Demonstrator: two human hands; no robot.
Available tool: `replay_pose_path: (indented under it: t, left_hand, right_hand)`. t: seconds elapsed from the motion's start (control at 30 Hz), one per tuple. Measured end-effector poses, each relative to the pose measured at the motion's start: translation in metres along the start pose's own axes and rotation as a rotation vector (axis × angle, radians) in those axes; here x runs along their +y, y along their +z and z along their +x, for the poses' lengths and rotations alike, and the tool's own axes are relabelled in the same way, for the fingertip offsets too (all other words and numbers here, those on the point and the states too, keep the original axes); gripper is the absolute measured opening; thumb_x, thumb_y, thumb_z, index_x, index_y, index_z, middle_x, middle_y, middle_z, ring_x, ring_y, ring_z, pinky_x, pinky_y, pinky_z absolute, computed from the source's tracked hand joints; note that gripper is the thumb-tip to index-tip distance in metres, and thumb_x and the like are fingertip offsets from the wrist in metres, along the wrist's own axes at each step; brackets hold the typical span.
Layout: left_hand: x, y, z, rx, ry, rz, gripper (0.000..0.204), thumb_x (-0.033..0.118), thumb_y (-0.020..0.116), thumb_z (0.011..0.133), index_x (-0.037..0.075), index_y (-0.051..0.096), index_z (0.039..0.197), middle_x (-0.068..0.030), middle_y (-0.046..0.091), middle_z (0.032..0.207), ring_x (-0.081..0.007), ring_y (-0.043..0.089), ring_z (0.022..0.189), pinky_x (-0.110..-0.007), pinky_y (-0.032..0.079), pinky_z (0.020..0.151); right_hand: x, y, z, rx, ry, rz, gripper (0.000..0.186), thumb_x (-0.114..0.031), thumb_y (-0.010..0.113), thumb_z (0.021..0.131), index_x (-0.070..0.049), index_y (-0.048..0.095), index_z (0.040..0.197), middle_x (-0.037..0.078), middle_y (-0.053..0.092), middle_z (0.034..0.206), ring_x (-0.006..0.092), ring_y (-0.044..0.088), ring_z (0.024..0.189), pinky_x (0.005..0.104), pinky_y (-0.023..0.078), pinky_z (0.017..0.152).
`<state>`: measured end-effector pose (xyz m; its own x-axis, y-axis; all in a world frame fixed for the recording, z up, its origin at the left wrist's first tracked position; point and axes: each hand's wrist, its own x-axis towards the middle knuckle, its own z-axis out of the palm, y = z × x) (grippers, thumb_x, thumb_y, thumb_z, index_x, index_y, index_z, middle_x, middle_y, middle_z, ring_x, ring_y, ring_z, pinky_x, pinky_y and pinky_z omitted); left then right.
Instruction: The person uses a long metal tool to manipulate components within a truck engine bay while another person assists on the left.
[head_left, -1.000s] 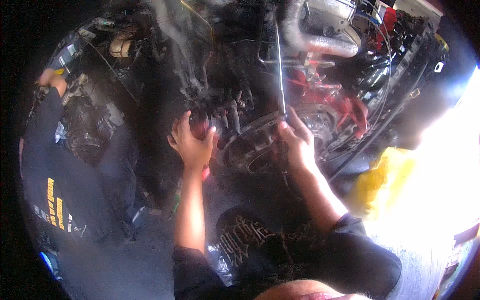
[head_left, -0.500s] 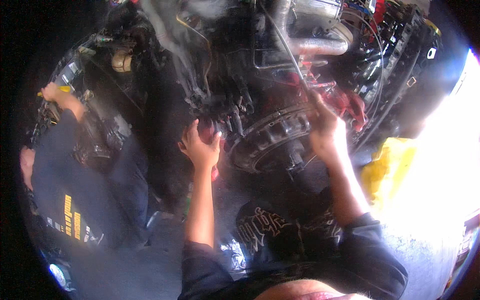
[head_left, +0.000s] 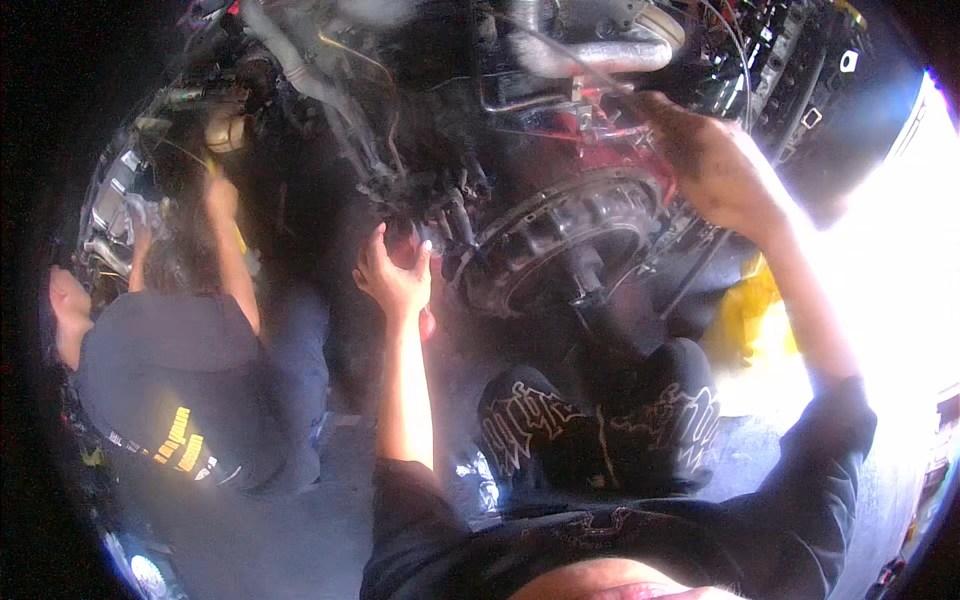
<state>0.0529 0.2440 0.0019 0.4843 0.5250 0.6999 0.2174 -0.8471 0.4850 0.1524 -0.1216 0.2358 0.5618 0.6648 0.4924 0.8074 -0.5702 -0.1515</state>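
Observation:
My left hand (head_left: 397, 283) is raised with thumb and fingers curled round a red object (head_left: 428, 322), which shows between the fingers and below the palm; its kind is hidden. My right hand (head_left: 715, 168) is closed on the lower end of a long thin metal rod (head_left: 570, 52), slightly blurred. The rod slants up and left across a silvery pipe (head_left: 600, 58). Below and between my hands sits a large round dark metal part (head_left: 555, 240) with a ribbed rim and a central shaft (head_left: 586, 272). A red metal part (head_left: 600, 145) lies behind it.
At the left a co-worker in a dark shirt (head_left: 170, 350) bends over machinery, one hand (head_left: 222, 200) by a yellow thing. Dark pipes and hoses (head_left: 340, 110) hang ahead of me. A yellow bag-like object (head_left: 750, 315) stands at the right, near bright glare. My knees (head_left: 535, 420) are below.
My right hand has moved up and right, and the rod's lower end has risen with it. My left hand stays by the red object. The co-worker has shifted, arms now reaching forward.

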Motion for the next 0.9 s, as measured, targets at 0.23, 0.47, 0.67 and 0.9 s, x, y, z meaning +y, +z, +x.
replay_pose_path:
  t: [0.23,0.47,0.67,0.9]
  left_hand:
    - [0.012,-0.002,0.001,0.035,-0.012,0.0,0.079,0.038,0.08,0.069,0.012,0.045,0.135,-0.017,0.047,0.136,-0.0351,0.039,0.131,-0.064,0.022,0.104]
    - [0.089,-0.021,0.009,0.072,0.286,-0.199,0.089,0.028,0.08,0.07,-0.002,0.033,0.139,-0.0234,0.04,0.139,-0.0401,0.039,0.128,-0.045,0.033,0.107]
    - [0.184,-0.017,0.07,0.017,0.781,-0.233,0.069,0.025,0.072,0.077,0.001,0.042,0.135,-0.0218,0.049,0.133,-0.0395,0.044,0.126,-0.048,0.033,0.106]
    - [0.233,-0.003,0.107,-0.132,1.065,-0.183,0.022,0.018,0.07,0.077,0.009,0.054,0.089,-0.0094,0.061,0.107,-0.032,0.053,0.119,-0.052,0.03,0.107]
  right_hand:
    - [-0.021,0.056,-0.006,0.064,0.104,0.36,0.06,-0.001,0.05,0.073,0.0,0.048,0.133,0.028,0.064,0.083,0.0395,0.067,0.078,0.045,0.053,0.069]
    - [-0.037,0.083,-0.018,0.098,0.313,0.958,0.029,-0.005,0.053,0.081,0.002,0.055,0.109,0.023,0.062,0.085,0.0237,0.065,0.083,0.0378,0.049,0.076]
    - [-0.032,0.07,-0.024,0.058,0.307,1.069,0.026,-0.005,0.058,0.078,0.003,0.058,0.103,0.017,0.063,0.076,0.0165,0.061,0.071,0.0351,0.049,0.067]
    - [-0.032,0.068,-0.031,0.179,0.272,1.452,0.062,-0.003,0.065,0.077,0.008,0.044,0.134,0.018,0.061,0.121,0.0173,0.06,0.106,0.0311,0.048,0.091]
